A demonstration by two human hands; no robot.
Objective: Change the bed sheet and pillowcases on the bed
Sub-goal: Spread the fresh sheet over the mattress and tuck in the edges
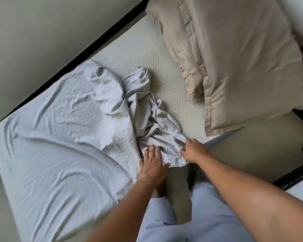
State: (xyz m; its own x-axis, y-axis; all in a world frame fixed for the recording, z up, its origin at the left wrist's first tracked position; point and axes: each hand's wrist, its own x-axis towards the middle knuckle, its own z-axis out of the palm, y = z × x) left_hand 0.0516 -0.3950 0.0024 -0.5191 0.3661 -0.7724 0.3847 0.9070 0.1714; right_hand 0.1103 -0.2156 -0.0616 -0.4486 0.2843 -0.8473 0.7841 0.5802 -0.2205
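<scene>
A pale grey bed sheet [59, 137] covers the left part of the mattress and is bunched into a rumpled heap near the middle. The bare cream mattress [138, 49], with a honeycomb texture, shows beyond the heap. Two beige pillows [234, 58] with frilled edges lie at the upper right. My left hand [152, 165] rests flat with fingers spread on the sheet's near edge. My right hand [192, 151] pinches a fold of the bunched sheet at the mattress side.
A light wall with a black skirting strip [77, 56] runs along the far side of the bed. My legs in light blue trousers [191, 215] stand on the beige floor. A dark frame [296, 173] lies at the right.
</scene>
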